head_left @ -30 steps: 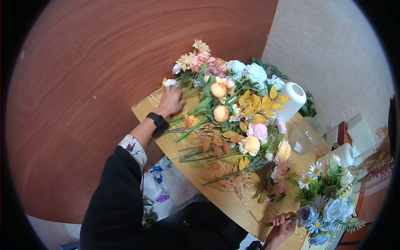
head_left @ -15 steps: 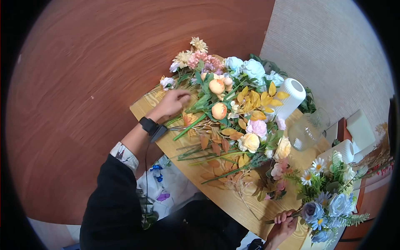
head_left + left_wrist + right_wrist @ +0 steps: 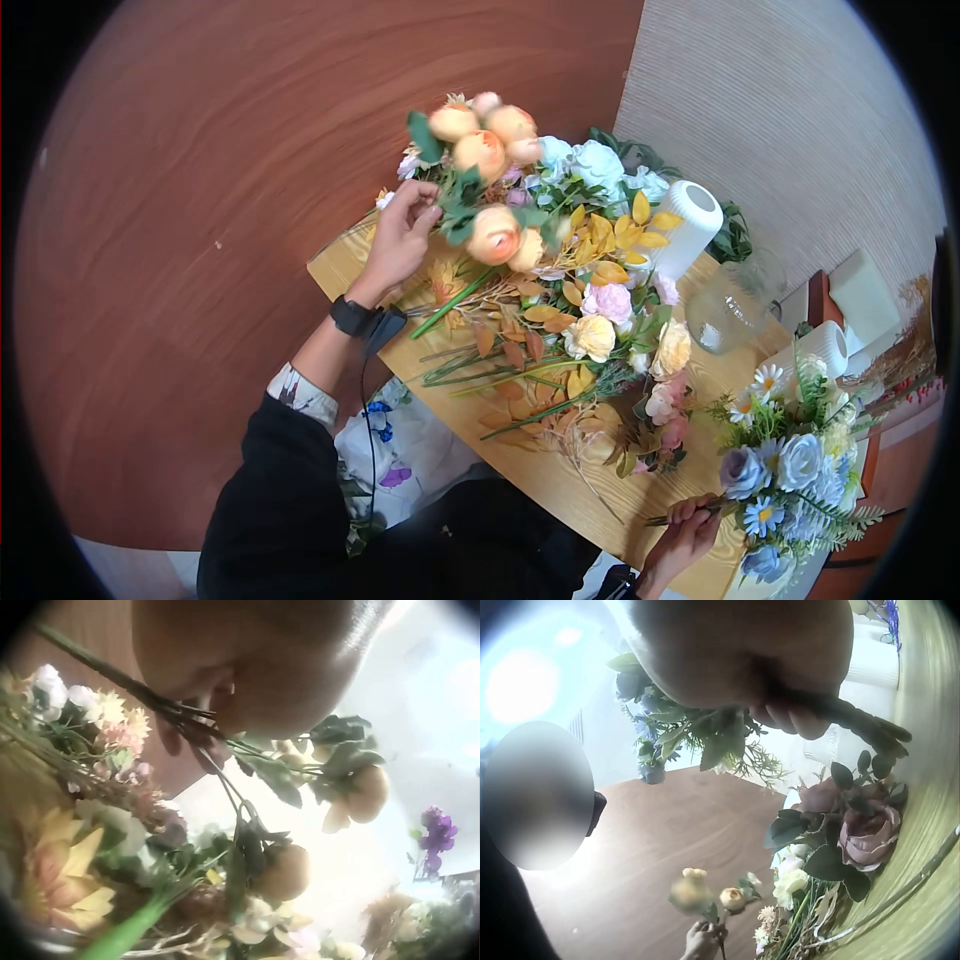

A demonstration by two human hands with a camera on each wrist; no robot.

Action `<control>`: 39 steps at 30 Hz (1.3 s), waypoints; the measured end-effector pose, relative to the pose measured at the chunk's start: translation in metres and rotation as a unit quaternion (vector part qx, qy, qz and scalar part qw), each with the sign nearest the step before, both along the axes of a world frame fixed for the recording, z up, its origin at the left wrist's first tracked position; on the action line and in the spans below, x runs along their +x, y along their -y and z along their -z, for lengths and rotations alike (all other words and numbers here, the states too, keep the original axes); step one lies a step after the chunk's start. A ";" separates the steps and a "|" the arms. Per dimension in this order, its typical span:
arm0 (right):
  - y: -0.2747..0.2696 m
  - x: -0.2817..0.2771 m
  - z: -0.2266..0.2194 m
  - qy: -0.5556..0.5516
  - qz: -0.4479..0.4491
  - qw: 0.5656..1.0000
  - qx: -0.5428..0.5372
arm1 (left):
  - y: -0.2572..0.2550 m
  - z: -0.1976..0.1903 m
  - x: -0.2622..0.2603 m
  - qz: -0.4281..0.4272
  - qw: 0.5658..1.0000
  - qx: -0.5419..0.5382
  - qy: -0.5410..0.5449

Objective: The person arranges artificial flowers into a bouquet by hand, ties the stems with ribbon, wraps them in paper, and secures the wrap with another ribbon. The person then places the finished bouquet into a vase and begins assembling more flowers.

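Observation:
My left hand [image 3: 402, 243] pinches the stems of a spray of orange peonies [image 3: 479, 155], raised over the far left part of the table. In the left wrist view, its dark green stems [image 3: 105, 669] pass between the fingers and orange blooms [image 3: 283, 871] branch out beyond. Low at the right, my right hand [image 3: 683, 538] grips a bouquet of blue roses and white daisies [image 3: 800, 462] by its gathered stems. Those stem ends [image 3: 866, 729] stick out past the curled fingers in the right wrist view.
Loose artificial flowers and leafy stems, among them yellow leaves [image 3: 600, 235] and pink roses [image 3: 665, 400], cover much of the wooden table [image 3: 590, 510]. Behind them are a white ribbed vase [image 3: 690, 230], a clear glass vase [image 3: 725, 310] and another white vase [image 3: 825, 350].
My left hand has moved from beside the stems at the far left to hold the orange peonies, now lifted off the pile. The right hand still holds the blue bouquet, which has turned slightly.

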State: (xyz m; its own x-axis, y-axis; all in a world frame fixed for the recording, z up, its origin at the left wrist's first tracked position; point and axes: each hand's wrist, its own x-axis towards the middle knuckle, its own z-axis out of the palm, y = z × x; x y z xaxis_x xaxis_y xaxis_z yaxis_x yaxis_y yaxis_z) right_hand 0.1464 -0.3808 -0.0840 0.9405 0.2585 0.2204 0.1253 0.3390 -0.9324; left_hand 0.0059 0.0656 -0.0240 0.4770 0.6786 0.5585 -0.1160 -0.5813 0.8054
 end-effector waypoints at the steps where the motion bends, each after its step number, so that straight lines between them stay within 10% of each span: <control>1: -0.002 0.000 -0.001 -0.003 0.017 1.000 -0.002 | 0.018 -0.015 0.001 0.001 0.999 -0.013 0.051; 5: -0.007 0.006 0.006 -0.008 0.070 0.997 -0.009 | 0.047 -0.009 -0.018 0.015 0.997 0.074 -0.012; 8: -0.007 0.010 0.020 0.016 0.106 0.993 -0.045 | 0.050 0.090 0.001 0.215 0.968 -0.099 0.080; 15: -0.020 0.008 0.009 0.013 0.125 0.990 -0.061 | 0.170 0.179 0.008 0.438 0.896 -0.072 0.015; 20: -0.013 0.001 0.038 0.061 0.159 0.977 -0.128 | 0.262 0.171 0.067 0.478 0.878 -0.017 -0.037; 22: -0.007 -0.012 0.034 0.179 0.215 0.900 -0.334 | 0.277 0.169 0.079 0.488 0.871 0.005 -0.055; 27: 0.026 -0.026 0.110 0.193 0.106 0.931 -0.290 | 0.339 0.151 0.142 0.506 0.855 0.055 -0.104; 33: 0.039 -0.024 0.143 0.083 -0.004 0.978 -0.190 | 0.311 0.178 0.081 0.532 0.828 0.092 -0.150; 39: 0.035 -0.018 0.173 -0.022 -0.124 0.990 -0.070 | 0.303 0.103 0.062 0.604 0.738 -0.292 -0.078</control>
